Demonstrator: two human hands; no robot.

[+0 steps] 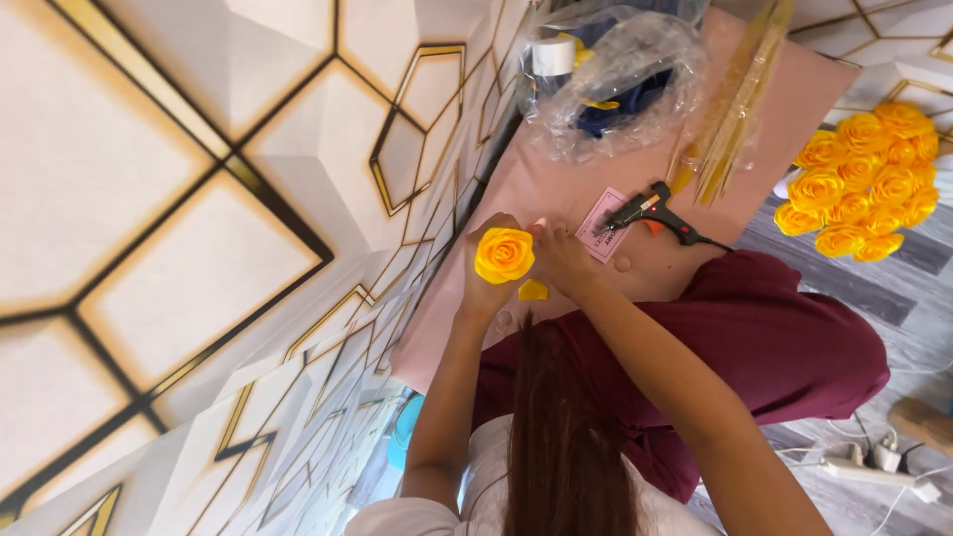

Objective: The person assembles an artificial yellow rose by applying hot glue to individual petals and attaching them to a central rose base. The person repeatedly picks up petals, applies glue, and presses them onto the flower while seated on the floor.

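Both hands meet over the near edge of a pink tabletop, seen from above in a view turned on its side. After them, the scene runs from its largest parts down to its smallest.

A white wall patterned with black and gold hexagon lines fills the left half of the view. The pink tabletop stretches away from the person, whose lap is covered by dark red cloth. At the tabletop's far end sits a crumpled clear plastic bag with blue and yellow material inside. On the grey floor to one side lies a cluster of finished yellow paper roses. A bundle of thin pale sticks rests on the tabletop beside the bag. A black glue gun with an orange trigger lies next to a small pink card, near the hands.

The left hand is closed around a yellow paper rose, held just above the tabletop's near edge. The right hand touches the rose's side with pinched fingers. A loose yellow petal shows just below the rose, between the two wrists.
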